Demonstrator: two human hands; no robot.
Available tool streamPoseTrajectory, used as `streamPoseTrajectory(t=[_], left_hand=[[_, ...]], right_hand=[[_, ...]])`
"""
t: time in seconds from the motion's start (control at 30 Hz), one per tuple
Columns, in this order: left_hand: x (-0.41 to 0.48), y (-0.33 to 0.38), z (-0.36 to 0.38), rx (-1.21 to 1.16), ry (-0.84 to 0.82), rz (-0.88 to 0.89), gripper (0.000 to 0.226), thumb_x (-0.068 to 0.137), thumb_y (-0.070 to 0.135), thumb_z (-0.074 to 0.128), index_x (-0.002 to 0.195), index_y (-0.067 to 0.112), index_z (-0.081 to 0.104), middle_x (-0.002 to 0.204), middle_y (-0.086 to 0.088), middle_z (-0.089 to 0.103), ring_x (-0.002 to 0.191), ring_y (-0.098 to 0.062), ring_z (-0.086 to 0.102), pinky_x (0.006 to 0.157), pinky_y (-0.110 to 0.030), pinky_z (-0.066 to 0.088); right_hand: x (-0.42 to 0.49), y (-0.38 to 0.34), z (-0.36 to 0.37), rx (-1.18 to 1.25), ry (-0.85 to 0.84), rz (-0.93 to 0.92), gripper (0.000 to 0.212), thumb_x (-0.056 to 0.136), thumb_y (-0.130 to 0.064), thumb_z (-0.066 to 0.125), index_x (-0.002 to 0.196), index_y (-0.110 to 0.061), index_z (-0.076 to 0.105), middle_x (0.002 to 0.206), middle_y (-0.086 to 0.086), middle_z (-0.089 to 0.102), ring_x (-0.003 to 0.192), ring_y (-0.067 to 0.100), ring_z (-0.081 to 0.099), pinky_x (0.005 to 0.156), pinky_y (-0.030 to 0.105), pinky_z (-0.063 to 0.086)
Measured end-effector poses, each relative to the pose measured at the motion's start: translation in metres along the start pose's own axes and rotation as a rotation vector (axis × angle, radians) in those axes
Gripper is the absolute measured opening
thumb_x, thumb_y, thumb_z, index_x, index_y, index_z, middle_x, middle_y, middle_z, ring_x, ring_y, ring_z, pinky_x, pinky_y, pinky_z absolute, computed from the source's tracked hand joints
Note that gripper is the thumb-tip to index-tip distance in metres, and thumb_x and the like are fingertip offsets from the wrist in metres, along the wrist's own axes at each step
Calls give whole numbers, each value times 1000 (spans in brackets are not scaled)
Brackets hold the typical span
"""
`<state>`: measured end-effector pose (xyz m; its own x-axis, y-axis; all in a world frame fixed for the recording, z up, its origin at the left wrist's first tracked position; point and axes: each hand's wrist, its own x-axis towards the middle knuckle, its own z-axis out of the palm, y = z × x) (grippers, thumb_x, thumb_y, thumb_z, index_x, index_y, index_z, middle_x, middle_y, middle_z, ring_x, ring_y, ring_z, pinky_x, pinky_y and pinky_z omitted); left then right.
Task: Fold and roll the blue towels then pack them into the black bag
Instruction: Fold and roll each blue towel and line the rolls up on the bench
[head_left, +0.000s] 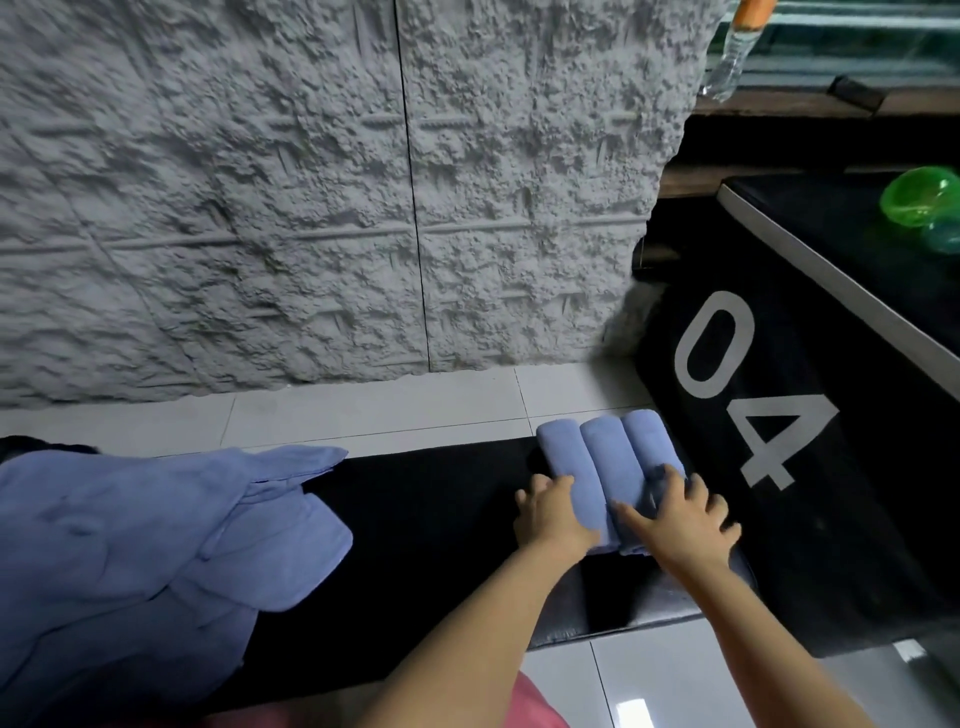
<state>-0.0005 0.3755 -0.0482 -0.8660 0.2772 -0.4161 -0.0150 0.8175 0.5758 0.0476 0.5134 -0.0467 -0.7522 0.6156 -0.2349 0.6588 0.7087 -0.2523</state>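
Towels (608, 462), three blue rolls, under left hand (550, 512) and right hand (685, 519)

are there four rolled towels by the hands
No, three rolled towels lie side by side under the left hand and right hand.
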Motion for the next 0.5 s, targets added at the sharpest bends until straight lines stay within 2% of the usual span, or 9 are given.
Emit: streamPoseTrajectory(t=[0.07, 0.13, 0.23, 0.33, 0.4, 0.5], left_hand=[[1, -4, -5, -27, -74, 37, 74, 78, 25, 69, 142, 29, 32, 142, 0, 32, 128, -28, 33, 101, -38, 41], [-1, -10, -10, -82, -134, 71, 81, 76, 23, 72, 145, 27, 29, 145, -1, 30, 131, -27, 34, 105, -38, 38], [-14, -22, -30, -160, -123, 116, 71, 77, 21, 72, 140, 22, 40, 141, -6, 37, 128, -24, 41, 104, -35, 40], [-30, -58, -71, -68, 4, 186, 52, 82, 23, 67, 130, 24, 50, 136, -2, 43, 125, -22, 42, 105, -36, 38], [-46, -95, -109, 47, 147, 199, 39, 85, 25, 65, 123, 28, 54, 128, 4, 48, 119, -19, 45, 101, -35, 40], [-72, -163, -160, 263, 299, 158, 30, 86, 28, 62, 114, 30, 55, 118, 9, 52, 112, -16, 49, 95, -30, 39]], right_hand=[[-4, -10, 2, -86, 29, -54, 89, 72, -79, 46, 143, -32, 17, 152, 7, 18, 137, 37, 18, 109, 60, 15], [-8, -18, 8, -146, 14, -74, 93, 66, -83, 44, 140, -34, 18, 145, 5, 23, 132, 35, 24, 106, 62, 18], [-8, -25, 12, -160, -15, -27, 94, 62, -83, 48, 137, -32, 21, 140, 5, 26, 129, 35, 27, 104, 63, 24], [-11, -29, 5, -183, -21, -1, 95, 66, -82, 49, 140, -31, 18, 146, 7, 23, 134, 36, 23, 106, 63, 22], [-17, -38, 0, -192, 42, -19, 96, 69, -80, 50, 144, -29, 16, 153, 10, 15, 139, 38, 15, 109, 62, 18], [-37, -74, 1, -155, 171, -223, 85, 76, -69, 53, 144, -27, 24, 153, 6, 20, 138, 35, 19, 109, 56, 22]])
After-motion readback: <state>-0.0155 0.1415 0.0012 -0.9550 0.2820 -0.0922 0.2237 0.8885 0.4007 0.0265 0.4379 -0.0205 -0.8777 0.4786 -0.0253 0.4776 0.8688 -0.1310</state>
